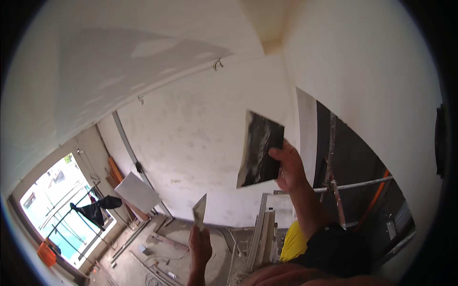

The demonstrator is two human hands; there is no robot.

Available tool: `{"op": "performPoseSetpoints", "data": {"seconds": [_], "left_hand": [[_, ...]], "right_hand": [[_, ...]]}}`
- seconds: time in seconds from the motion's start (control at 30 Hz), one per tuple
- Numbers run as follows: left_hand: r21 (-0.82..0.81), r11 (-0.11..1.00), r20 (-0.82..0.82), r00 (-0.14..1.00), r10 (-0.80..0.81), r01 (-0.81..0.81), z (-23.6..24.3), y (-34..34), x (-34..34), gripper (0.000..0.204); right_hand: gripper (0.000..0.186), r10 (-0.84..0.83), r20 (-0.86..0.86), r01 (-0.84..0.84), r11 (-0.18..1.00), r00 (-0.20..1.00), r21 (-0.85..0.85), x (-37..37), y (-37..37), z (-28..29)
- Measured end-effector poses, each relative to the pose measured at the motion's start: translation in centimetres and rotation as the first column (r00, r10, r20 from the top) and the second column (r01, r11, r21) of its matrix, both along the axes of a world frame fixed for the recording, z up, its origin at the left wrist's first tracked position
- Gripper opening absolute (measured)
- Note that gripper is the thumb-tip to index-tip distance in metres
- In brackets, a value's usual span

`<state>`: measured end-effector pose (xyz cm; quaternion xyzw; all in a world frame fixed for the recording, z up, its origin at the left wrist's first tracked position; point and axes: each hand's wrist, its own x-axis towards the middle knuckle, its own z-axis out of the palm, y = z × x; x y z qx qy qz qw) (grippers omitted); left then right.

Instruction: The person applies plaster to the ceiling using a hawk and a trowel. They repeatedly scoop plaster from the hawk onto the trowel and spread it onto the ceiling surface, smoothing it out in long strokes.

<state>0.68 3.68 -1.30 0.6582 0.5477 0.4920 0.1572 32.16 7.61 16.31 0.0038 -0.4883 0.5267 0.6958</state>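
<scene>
My right hand (289, 164) is raised in front of the far wall, its thumb and fingers closed on one side of a black rectangular plastering blade (262, 148). Whitish paste streaks the blade's dark face, and a pale strip runs down its left edge. Lower and to the left, my left hand (200, 248) is wrapped round the handle of a putty knife (200, 209), whose blade points up. The handle is mostly hidden in the fist. Both tools are apart from each other, and neither appears to touch the ceiling.
Overhead is a ceiling (143, 57) with grey and white patches; wires (217, 64) hang from its edge. Planks (261, 229) and a metal bar (343, 186) stand close to me. Far below lies a floor (176, 238) strewn with pipes and cables, beside a window (62, 209) and leaning white board (138, 192).
</scene>
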Motion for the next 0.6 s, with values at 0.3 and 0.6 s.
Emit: {"op": "performPoseSetpoints", "data": {"seconds": [0.3, 0.6], "left_hand": [[-0.011, 0.898, 0.789, 0.555, -0.263, 0.44, -0.9, 0.1, 3.0, 0.036], [0.039, 0.865, 0.828, 0.468, -0.308, 0.501, -0.6, -2.0, 3.8, 0.037]], "right_hand": [[0.024, -0.82, -0.423, 0.834, 0.113, 0.386, 0.541, 4.5, -1.6, 23.1], [0.028, -0.883, -0.456, 0.83, -0.166, 0.115, 0.532, 6.1, 0.7, 36.7]]}}
